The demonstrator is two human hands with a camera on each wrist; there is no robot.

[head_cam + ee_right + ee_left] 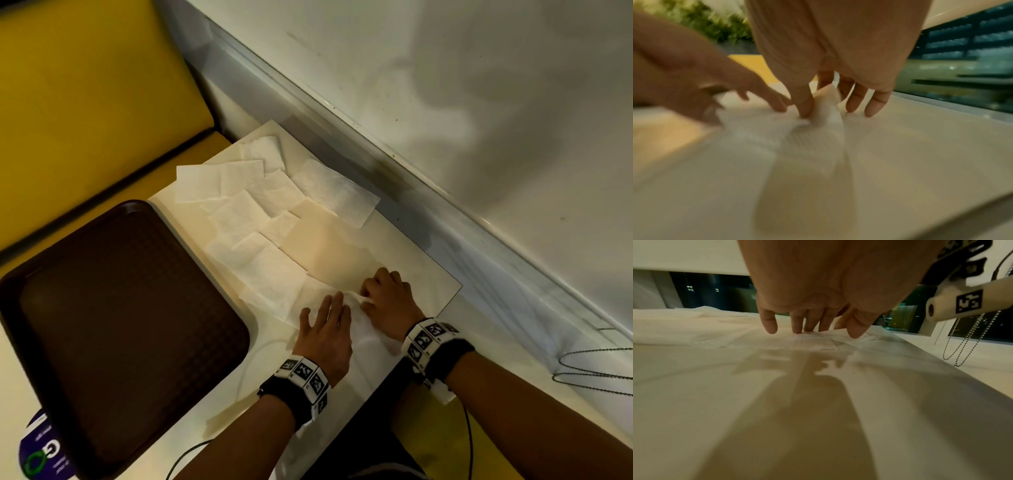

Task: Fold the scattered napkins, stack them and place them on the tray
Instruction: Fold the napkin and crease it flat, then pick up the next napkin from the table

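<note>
— Why is the left hand point(325, 329) flat on the napkin point(317, 296)?
— So it stays put on the tabletop point(394, 246) — the right hand point(387, 296) pinches its edge to fold. The tray point(30, 274) waits beside.

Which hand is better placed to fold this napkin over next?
Probably the right hand: it already pinches a raised edge of the napkin, so it can carry that edge across. The left hand lies flat with straight fingers, pinning the napkin to the table.
</note>
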